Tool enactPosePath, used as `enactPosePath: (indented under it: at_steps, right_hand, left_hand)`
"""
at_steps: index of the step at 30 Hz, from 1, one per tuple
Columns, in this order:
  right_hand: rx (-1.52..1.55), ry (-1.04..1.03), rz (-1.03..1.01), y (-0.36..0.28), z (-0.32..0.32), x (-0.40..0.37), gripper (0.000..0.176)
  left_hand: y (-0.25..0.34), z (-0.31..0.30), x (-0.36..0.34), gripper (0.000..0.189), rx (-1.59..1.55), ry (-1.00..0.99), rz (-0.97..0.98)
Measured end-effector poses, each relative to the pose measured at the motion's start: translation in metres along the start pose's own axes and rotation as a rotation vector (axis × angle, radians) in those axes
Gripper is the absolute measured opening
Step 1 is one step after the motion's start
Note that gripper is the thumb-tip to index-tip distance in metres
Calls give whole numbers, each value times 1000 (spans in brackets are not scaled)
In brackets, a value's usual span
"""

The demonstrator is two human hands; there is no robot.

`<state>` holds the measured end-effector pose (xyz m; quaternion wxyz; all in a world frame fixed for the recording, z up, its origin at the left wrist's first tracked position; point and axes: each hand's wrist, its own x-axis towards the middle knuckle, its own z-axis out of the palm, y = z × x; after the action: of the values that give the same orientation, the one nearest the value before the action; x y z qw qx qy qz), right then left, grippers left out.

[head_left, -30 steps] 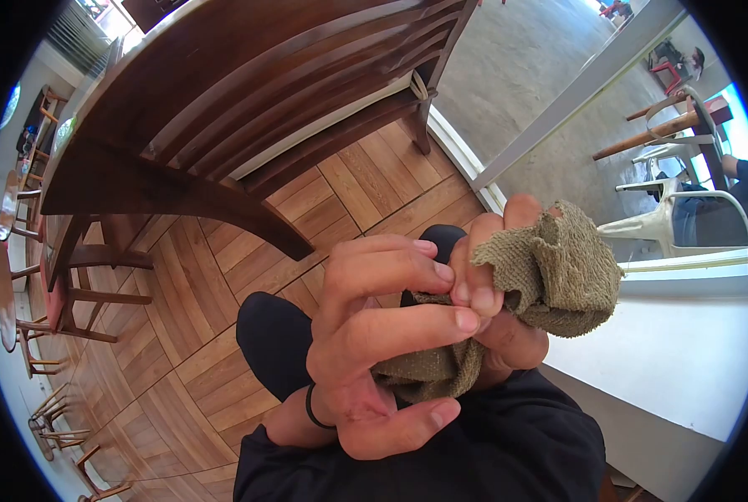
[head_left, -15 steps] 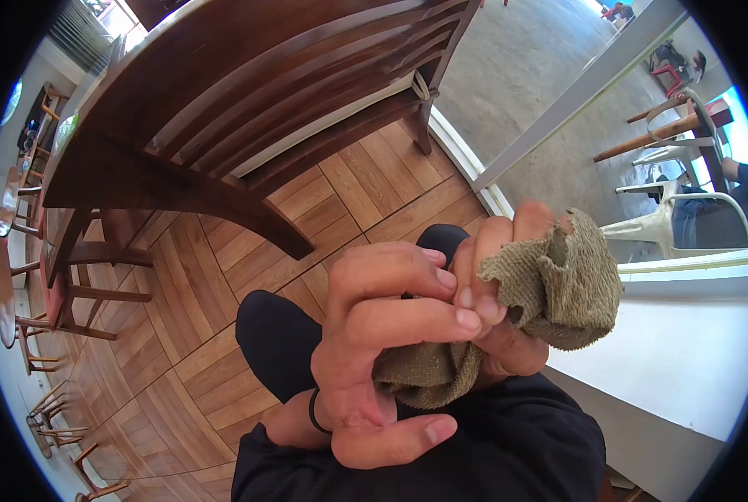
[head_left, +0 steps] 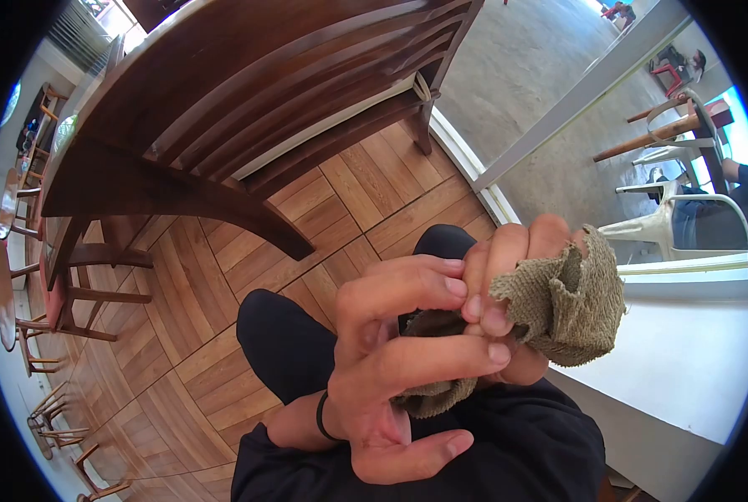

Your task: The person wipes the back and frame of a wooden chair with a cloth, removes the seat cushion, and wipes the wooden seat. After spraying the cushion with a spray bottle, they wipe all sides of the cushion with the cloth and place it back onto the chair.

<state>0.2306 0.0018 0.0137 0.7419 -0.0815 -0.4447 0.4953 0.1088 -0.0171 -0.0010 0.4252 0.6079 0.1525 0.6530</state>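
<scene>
A crumpled, coarse olive-brown cloth (head_left: 587, 305) is bunched in my right hand (head_left: 504, 268), whose fingers are curled tightly round its middle. One frayed end bulges out on the right, and a fold hangs below the fist. My left hand (head_left: 399, 360), with a black band on its wrist, lies over the near side of the cloth. Its fingers are apart and bent forward, their tips against the fingers of my right hand. The left thumb sticks out separately, away from the cloth. Both hands are above my black-clothed lap (head_left: 499, 443).
A dark wooden slatted bench (head_left: 290, 84) stands in front of me on the parquet floor (head_left: 198, 335). To the right are a white ledge (head_left: 658, 343) and a glass panel frame (head_left: 583, 92), with a white metal chair (head_left: 667, 217) and a seated person beyond. Wooden chairs line the far left.
My left hand has shifted right and slightly down, its fingers spreading wider. The cloth's right end has dropped a little, still in my right hand.
</scene>
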Motion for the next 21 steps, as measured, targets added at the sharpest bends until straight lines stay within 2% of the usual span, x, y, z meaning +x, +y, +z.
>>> enactPosePath:
  at_steps: [8,13,21]
  right_hand:
    - [14,-6,12,1,-2,1,42]
    - [-2,-101,33,1,-9,5,44]
    - [-13,-59,24,4,-7,5,45]
  left_hand:
    - [0,-1,2,55,33,-15,14]
    - [0,-2,3,55,65,-19,28]
    - [0,-2,4,56,44,-3,27]
